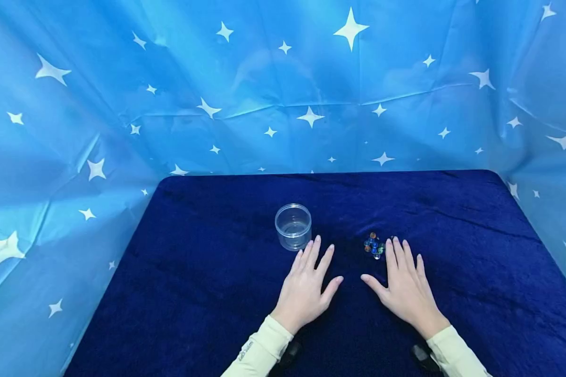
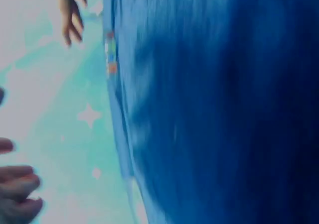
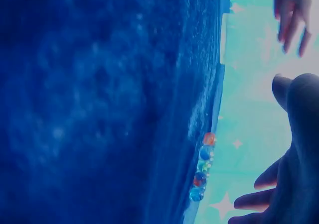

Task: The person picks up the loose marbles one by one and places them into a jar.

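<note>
A clear round plastic jar point(image 1: 293, 242) without a lid stands upright near the middle of the table. My left hand point(image 1: 304, 288) is spread palm down just in front of it, fingertips by the jar's lower right side. Right of the jar lies a small cluster of glass marbles point(image 1: 374, 248), orange, blue and greenish. My right hand point(image 1: 407, 285) is spread beside the cluster, its index fingertip close to the marbles' right edge. Neither hand holds anything. In the right wrist view the marbles point(image 3: 203, 167) sit in a row along the table's far edge, left of the right hand's fingers point(image 3: 256, 199).
A dark blue velvety cloth point(image 1: 193, 293) covers the table. Behind and at both sides hangs a light blue curtain point(image 1: 245, 73) with white stars. Dark wrist devices point(image 1: 423, 357) show under the pale sleeves point(image 1: 457, 351).
</note>
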A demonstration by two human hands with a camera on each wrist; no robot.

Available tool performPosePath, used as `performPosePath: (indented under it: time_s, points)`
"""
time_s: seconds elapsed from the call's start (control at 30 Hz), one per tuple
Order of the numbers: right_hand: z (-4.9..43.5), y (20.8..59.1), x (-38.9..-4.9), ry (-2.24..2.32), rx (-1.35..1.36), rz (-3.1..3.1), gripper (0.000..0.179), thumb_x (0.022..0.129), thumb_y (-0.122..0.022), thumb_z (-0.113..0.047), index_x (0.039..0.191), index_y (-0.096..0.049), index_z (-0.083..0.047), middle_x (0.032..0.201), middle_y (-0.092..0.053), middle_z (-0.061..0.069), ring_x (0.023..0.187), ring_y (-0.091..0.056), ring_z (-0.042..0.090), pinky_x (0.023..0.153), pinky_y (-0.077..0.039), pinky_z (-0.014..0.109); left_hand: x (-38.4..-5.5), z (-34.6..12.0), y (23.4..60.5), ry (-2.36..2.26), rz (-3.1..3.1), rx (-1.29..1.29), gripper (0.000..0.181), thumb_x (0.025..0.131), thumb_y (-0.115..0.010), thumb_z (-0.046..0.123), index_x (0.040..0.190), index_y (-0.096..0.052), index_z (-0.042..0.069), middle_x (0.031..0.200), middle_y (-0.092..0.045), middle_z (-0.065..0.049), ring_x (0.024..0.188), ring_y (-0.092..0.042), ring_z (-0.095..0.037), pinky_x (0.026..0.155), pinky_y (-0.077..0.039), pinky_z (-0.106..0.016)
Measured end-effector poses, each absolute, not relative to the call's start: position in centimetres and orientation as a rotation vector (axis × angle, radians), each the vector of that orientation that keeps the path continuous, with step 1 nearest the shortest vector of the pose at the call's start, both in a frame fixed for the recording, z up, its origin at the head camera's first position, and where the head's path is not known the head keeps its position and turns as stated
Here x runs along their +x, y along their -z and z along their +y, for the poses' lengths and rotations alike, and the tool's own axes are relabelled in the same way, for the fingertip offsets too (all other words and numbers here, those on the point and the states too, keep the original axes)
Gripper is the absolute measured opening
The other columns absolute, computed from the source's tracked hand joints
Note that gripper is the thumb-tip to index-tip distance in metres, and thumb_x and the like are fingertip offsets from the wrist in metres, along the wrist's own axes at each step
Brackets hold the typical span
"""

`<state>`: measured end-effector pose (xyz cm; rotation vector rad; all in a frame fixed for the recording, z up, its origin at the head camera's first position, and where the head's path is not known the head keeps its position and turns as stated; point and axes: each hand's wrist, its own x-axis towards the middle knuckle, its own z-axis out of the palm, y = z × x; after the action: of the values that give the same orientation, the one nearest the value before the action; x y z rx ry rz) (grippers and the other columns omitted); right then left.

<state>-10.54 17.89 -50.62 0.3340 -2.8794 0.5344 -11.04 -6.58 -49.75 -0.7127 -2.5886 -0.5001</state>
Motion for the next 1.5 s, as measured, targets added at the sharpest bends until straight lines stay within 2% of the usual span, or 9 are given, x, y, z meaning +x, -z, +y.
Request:
performPosePath:
  time_s: [0.17, 0.3, 0.43, 0.6, 0.7, 0.83, 1.03, 1.2, 1.5]
  points:
    - [18.3, 50.6, -10.9, -0.552, 0.306, -2.852, 0.089, 0.098, -0.067, -0.050, 0.153, -0.035, 0.012, 0.155, -0.039, 0.034, 0.144, -0.034, 0.052, 0.110, -0.030, 0.071, -12.9, -8.6, 48.8, 0.636, -2.343, -0.651, 0.050, 0.101, -0.062, 0.034, 0.140, -0.060, 0.002, 0.143, -0.059, -0.018, 0.129, -0.059, -0.034, 0.102, -0.050, -0.046]
    - [18.8, 50.5, -11.5, -0.563, 0.310, -2.744, 0.077, 0.096, -0.073, -0.035, 0.146, -0.043, 0.015, 0.143, -0.051, 0.036, 0.130, -0.049, 0.053, 0.100, -0.043, 0.067, -14.9, -10.6, 48.2, 0.737, -2.251, -0.494, 0.050, 0.095, -0.070, 0.029, 0.134, -0.060, -0.001, 0.137, -0.059, -0.017, 0.121, -0.059, -0.036, 0.091, -0.049, -0.050]
    - [19.4, 50.6, -12.2, -0.609, 0.299, -2.680, 0.066, 0.094, -0.076, -0.025, 0.138, -0.049, 0.017, 0.129, -0.058, 0.037, 0.114, -0.058, 0.054, 0.090, -0.048, 0.065, -16.5, -12.0, 48.5, 0.962, -2.319, -0.373, 0.064, 0.089, -0.079, 0.028, 0.139, -0.053, -0.004, 0.141, -0.053, -0.019, 0.128, -0.055, -0.037, 0.104, -0.046, -0.051]
    - [20.5, 50.5, -13.0, -0.714, 0.252, -2.661, 0.055, 0.092, -0.077, -0.013, 0.132, -0.055, 0.018, 0.119, -0.062, 0.036, 0.109, -0.059, 0.052, 0.091, -0.048, 0.063, -17.9, -12.5, 49.0, 1.294, -2.494, -0.269, 0.091, 0.083, -0.088, 0.029, 0.152, -0.038, -0.003, 0.151, -0.045, -0.020, 0.140, -0.046, -0.035, 0.116, -0.036, -0.049]
    - [21.2, 50.7, -13.7, -0.792, 0.239, -2.638, 0.043, 0.090, -0.077, -0.005, 0.123, -0.061, 0.018, 0.109, -0.065, 0.032, 0.102, -0.063, 0.048, 0.088, -0.050, 0.060, -18.6, -12.3, 49.2, 1.383, -2.574, -0.224, 0.103, 0.081, -0.090, 0.028, 0.158, -0.029, -0.002, 0.157, -0.040, -0.022, 0.145, -0.041, -0.035, 0.118, -0.032, -0.049]
    - [21.9, 51.4, -14.5, -0.914, 0.243, -2.588, 0.023, 0.085, -0.078, 0.005, 0.105, -0.070, 0.014, 0.093, -0.071, 0.023, 0.083, -0.070, 0.036, 0.076, -0.056, 0.051, -19.4, -11.7, 49.6, 1.426, -2.593, -0.187, 0.108, 0.079, -0.092, 0.023, 0.158, -0.024, -0.005, 0.156, -0.039, -0.025, 0.145, -0.040, -0.038, 0.119, -0.031, -0.050]
    - [22.7, 52.1, -15.4, -1.075, 0.182, -2.620, 0.014, 0.081, -0.082, 0.005, 0.093, -0.077, 0.003, 0.084, -0.074, 0.011, 0.073, -0.069, 0.022, 0.066, -0.054, 0.031, -19.4, -10.7, 50.0, 1.433, -2.590, -0.226, 0.103, 0.076, -0.093, 0.021, 0.154, -0.032, -0.006, 0.149, -0.045, -0.023, 0.137, -0.047, -0.039, 0.116, -0.035, -0.050]
    - [22.9, 52.2, -15.8, -1.225, 0.126, -2.642, 0.013, 0.080, -0.084, 0.004, 0.092, -0.078, 0.001, 0.086, -0.076, 0.011, 0.074, -0.068, 0.013, 0.064, -0.049, 0.016, -18.3, -9.6, 49.7, 1.494, -2.638, -0.330, 0.099, 0.076, -0.093, 0.023, 0.152, -0.036, -0.004, 0.150, -0.046, -0.019, 0.136, -0.048, -0.037, 0.114, -0.037, -0.051]
    - [23.5, 53.0, -16.6, -1.373, 0.057, -2.657, 0.012, 0.081, -0.085, 0.000, 0.092, -0.079, 0.000, 0.088, -0.078, 0.011, 0.075, -0.070, 0.006, 0.064, -0.049, 0.014, -17.4, -8.3, 50.2, 1.561, -2.635, -0.434, 0.097, 0.076, -0.093, 0.023, 0.152, -0.038, -0.002, 0.147, -0.047, -0.016, 0.135, -0.049, -0.034, 0.113, -0.039, -0.052]
